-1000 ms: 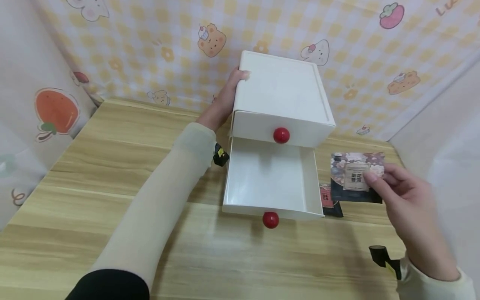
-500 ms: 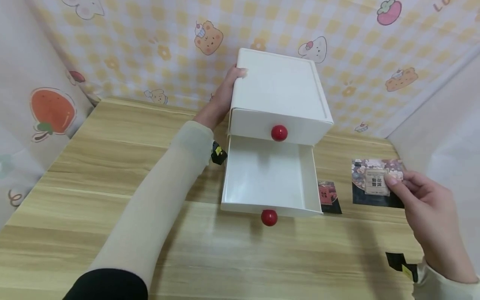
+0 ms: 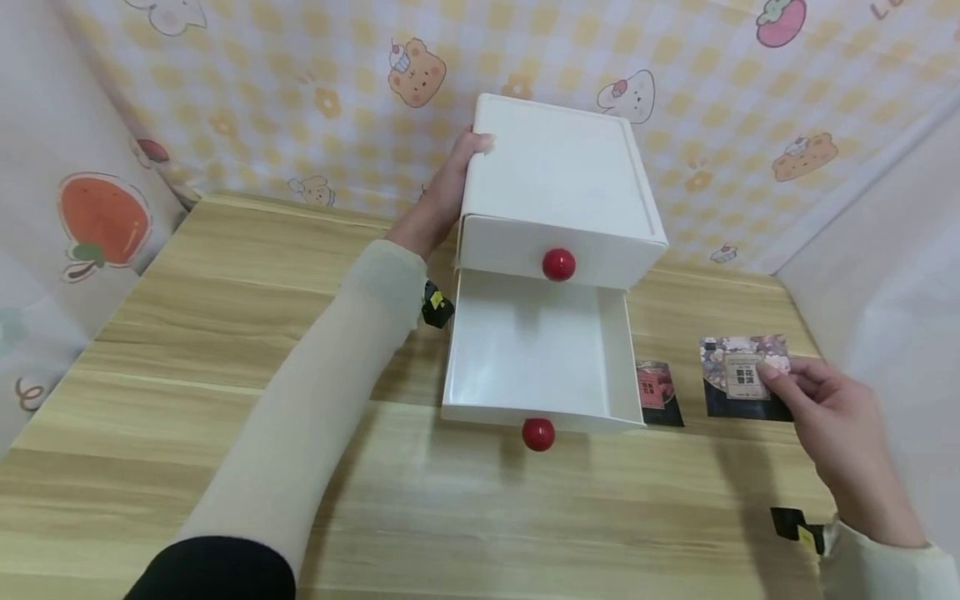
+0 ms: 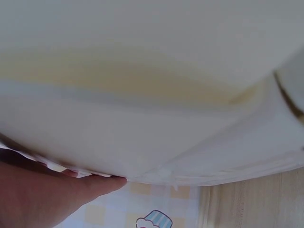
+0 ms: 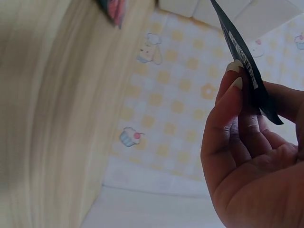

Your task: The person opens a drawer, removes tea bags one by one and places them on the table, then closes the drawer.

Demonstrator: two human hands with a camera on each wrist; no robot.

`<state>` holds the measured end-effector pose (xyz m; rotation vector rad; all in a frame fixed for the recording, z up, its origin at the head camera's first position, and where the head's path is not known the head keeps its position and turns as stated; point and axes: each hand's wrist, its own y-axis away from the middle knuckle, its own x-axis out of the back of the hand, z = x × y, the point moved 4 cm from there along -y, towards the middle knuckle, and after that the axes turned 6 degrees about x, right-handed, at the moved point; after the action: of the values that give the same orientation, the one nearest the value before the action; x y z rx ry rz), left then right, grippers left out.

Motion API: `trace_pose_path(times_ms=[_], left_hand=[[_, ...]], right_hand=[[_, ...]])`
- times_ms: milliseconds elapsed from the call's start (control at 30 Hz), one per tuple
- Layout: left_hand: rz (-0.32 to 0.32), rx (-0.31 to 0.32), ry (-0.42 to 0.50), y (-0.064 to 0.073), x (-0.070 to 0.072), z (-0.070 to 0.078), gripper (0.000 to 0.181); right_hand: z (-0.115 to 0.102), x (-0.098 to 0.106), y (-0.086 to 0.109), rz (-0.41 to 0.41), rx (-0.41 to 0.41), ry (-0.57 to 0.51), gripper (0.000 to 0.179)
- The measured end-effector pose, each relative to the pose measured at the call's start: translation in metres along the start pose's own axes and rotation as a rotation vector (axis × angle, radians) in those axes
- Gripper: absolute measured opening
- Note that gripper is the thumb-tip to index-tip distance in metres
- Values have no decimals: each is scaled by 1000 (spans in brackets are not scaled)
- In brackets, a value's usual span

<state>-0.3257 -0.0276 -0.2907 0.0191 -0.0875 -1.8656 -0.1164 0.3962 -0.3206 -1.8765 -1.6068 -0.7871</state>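
A white two-drawer box (image 3: 562,167) stands at the back of the table, its lower drawer (image 3: 532,350) pulled out and its upper one pushed in. My left hand (image 3: 446,187) holds the box by its left side near the back, thumb over the top edge; its other fingers are mostly hidden. To the right, my right hand (image 3: 843,425) pinches a flat tea sachet (image 3: 742,402) between thumb and fingers, floral print and label facing up. The right wrist view shows the sachet's dark back (image 5: 247,61) edge-on, with a barcode.
A second sachet (image 3: 658,396) with a red label lies on the wooden table (image 3: 562,517), partly hidden by the drawer's right wall. Red round knobs (image 3: 538,434) stick out from both drawer fronts. Patterned cloth (image 3: 322,108) hangs close behind; white cloth (image 3: 885,242) borders the right side.
My right hand has moved right, away from the drawer, with the sachet, then slightly back left and down. More of the red-labelled sachet shows now. My left hand stays on the box.
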Motion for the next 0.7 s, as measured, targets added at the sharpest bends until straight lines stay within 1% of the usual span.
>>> trace_pose_path(times_ms=[67, 167, 300, 433, 600, 700], left_hand=[[-2, 3, -2, 0, 0, 0, 68], [-1, 6, -2, 0, 0, -1, 69], [-1, 16, -3, -1, -1, -2, 69], [-1, 18, -3, -1, -1, -2, 70], [6, 19, -2, 0, 0, 0, 69], [3, 12, -4, 1, -1, 1, 69]], right_hand=[[6, -3, -2, -18, 4, 17, 16], [14, -8, -4, -53, -1, 80, 33], [25, -17, -8, -86, -3, 121, 50], [33, -24, -10, -98, -8, 116, 52], [38, -30, -13, -105, 9, 158, 51], [40, -32, -14, -107, -10, 173, 53]])
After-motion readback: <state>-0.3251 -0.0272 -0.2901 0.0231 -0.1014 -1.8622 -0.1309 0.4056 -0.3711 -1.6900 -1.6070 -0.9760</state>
